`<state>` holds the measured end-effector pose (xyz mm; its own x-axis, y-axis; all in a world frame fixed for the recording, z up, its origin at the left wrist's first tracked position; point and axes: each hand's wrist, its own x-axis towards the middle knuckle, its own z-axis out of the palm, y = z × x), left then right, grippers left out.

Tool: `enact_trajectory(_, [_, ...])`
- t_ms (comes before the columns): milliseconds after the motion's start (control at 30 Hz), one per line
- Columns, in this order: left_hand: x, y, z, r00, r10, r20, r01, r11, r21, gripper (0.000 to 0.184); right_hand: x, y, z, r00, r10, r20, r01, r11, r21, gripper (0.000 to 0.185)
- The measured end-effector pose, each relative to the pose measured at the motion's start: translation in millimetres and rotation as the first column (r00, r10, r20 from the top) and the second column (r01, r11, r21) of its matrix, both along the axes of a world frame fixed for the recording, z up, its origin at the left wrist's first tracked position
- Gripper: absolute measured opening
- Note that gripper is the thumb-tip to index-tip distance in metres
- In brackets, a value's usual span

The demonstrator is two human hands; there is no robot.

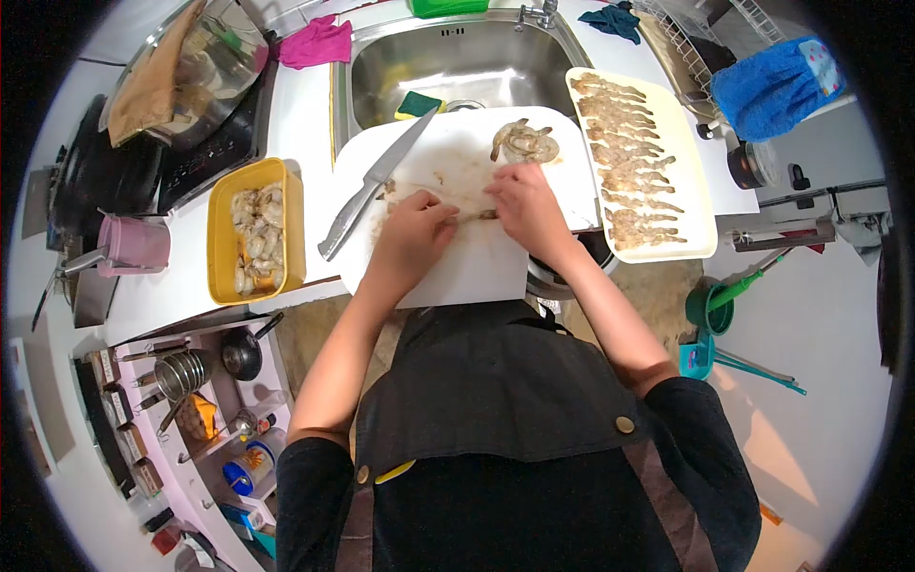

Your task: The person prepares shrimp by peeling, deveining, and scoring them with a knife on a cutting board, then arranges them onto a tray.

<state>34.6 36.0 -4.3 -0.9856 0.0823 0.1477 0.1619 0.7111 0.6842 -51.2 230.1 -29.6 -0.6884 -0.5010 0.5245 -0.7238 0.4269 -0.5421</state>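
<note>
On a white cutting board point(457, 272) lies a peeled-looking shrimp point(475, 216), stretched out between both hands. My left hand point(416, 229) pinches its left end with closed fingers. At the darker tail end, the fingers of my right hand point(526, 208) are bent together and touch it or grip it; their tips are partly hidden. A kitchen knife point(379, 181) rests on the board's left side, blade pointing toward the sink. Above my right hand sits a small pile of shrimp point(526, 143). Small brown scraps are spread over the board.
A yellow container point(295, 234) with shrimp stands left. To the right, a pale tray point(702, 181) bears a row of straightened shrimp. Behind the board are a steel sink point(381, 71) and a green-yellow sponge point(419, 105). A pink cloth point(316, 42) lies beside the sink.
</note>
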Motion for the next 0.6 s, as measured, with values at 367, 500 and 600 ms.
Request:
enact_trajectory(367, [-11,7,-13,0.995,-0.023,-0.094,0.012,0.992,-0.122,0.009,18,-23,-3,0.956,0.139,0.257,-0.139,0.990,-0.015,0.010])
enact_trajectory(500, [-11,8,-13,0.995,-0.022,-0.101,0.008,0.991,-0.134,0.009,22,-28,-4,0.958,0.091,0.273,-0.098,0.995,0.014,0.008])
enact_trajectory(600, [-13,6,-17,0.994,-0.024,-0.102,0.010,0.990,-0.138,0.010,24,-33,-5,0.955,0.064,0.289,-0.075,0.997,0.028,0.005])
